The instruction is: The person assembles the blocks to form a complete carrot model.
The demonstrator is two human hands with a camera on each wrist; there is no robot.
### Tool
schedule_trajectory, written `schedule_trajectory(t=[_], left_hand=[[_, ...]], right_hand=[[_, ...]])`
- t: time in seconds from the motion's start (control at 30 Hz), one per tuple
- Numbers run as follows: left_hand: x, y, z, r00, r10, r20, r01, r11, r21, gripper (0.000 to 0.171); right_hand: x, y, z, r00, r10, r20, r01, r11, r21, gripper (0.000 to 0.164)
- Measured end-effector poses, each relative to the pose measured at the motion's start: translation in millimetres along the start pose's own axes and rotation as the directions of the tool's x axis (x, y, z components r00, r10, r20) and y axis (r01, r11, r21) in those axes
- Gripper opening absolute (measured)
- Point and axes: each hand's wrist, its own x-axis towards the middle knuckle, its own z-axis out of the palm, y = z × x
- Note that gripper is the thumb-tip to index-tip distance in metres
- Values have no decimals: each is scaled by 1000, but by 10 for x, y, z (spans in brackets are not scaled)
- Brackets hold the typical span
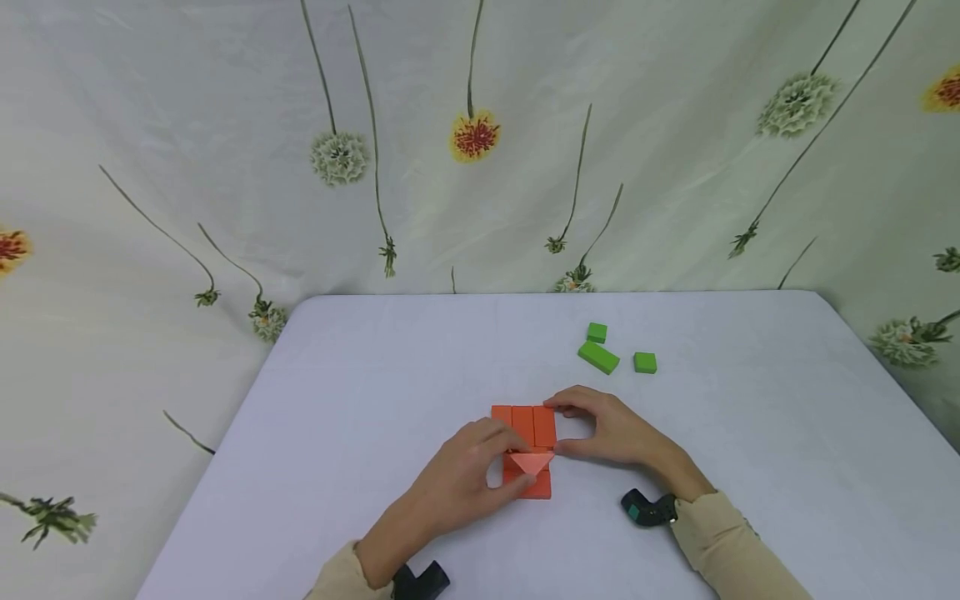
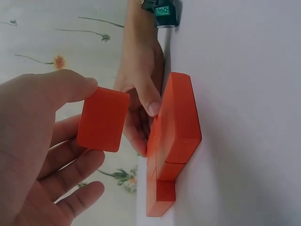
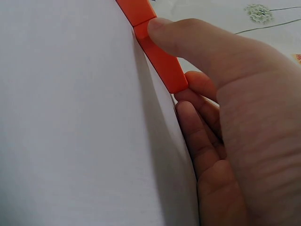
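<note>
Two hands (image 1: 472,471) (image 1: 618,429) at work over a small red layout

We see the left hand pinching a triangle (image 1: 532,462) between its thumb and fingers, the thumb on one side and the fingertips on the other. The left wrist view shows us a flat red face of this piece, raised a little above the red blocks (image 1: 522,425), with a gap between.

Those blocks lie flat on the desk (image 1: 337,400), slightly left of its middle and well apart from the far edge. On the side toward that edge we count three narrow ones in a row, touching. More red continues toward the near edge, partly hidden from us by the triangle and the left hand.

The right hand is clamped on the end block of that row, on the side facing the desk's right edge. In the right wrist view we find its thumb against the block and a fingertip at the block's far end.

Toward the far edge, just right of its middle, we see three green blocks (image 1: 598,357): a long one turned at a slant and two cubes. One cube sits just beside the long block, on the far-edge side; the other is near, toward the right edge. Behind the desk hangs a flowered cloth (image 1: 225,108).
</note>
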Motion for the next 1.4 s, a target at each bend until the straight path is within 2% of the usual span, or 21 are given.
schedule_trajectory(t=[0.27, 0.57, 0.73, 0.97, 1.4], left_hand=[[-49, 19, 47, 999, 5, 52, -3, 999, -42, 25], [-121, 13, 102, 998, 49, 45, -47, 998, -49, 21], [-157, 30, 102, 995, 42, 87, -37, 998, -59, 20], [-179, 32, 99, 988, 30, 151, -27, 999, -20, 21], [-181, -15, 142, 984, 27, 177, -38, 998, 58, 22]], right_hand=[[-6, 0, -1, 1000, 1, -5, -1, 1000, 7, 54], [-5, 7, 2, 1000, 1, -3, -1, 1000, 4, 54], [3, 12, 4, 1000, -6, -5, 6, 1000, 1, 54], [1, 11, 6, 1000, -4, -8, 4, 1000, -4, 54], [15, 16, 2, 1000, -6, 0, 6, 1000, -14, 55]])
